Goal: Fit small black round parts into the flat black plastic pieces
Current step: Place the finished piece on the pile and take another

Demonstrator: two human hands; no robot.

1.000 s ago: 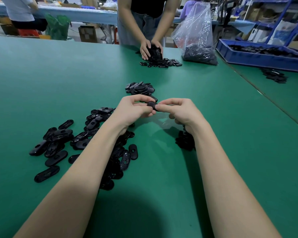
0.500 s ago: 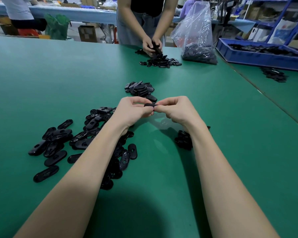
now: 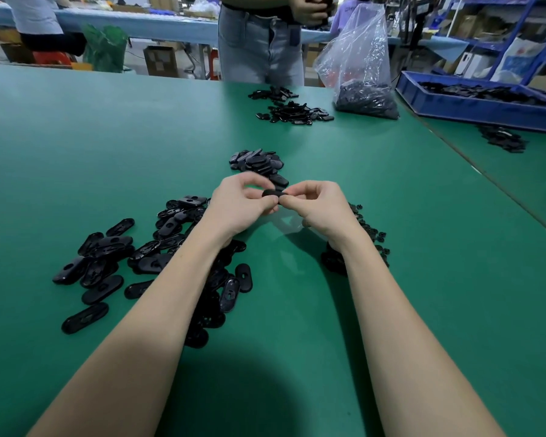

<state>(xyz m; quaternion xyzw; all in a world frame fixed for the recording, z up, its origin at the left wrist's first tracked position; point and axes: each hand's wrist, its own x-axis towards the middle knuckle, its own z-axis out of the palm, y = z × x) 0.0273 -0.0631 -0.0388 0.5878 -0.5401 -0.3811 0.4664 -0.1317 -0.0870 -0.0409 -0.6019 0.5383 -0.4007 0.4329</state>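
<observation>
Above the green table (image 3: 423, 279), my left hand (image 3: 240, 206) and my right hand (image 3: 316, 206) meet fingertip to fingertip on one flat black plastic piece (image 3: 271, 193), each pinching an end. Loose flat black pieces (image 3: 108, 260) lie spread under and left of my left forearm. Under my right wrist lies a heap of small black round parts (image 3: 372, 234). Just beyond my hands is a stacked pile of black pieces (image 3: 259, 162). Whether a round part sits in the held piece cannot be made out.
A person in jeans (image 3: 259, 48) stands at the far edge, hands raised to the waist. More black pieces (image 3: 293, 113) lie before them. A clear plastic bag of parts (image 3: 363, 77) and a blue tray (image 3: 473, 104) stand far right.
My hands stay together on the held piece, its edge now showing more between the fingertips. The person opposite has lifted both hands from the table pile up to the waist.
</observation>
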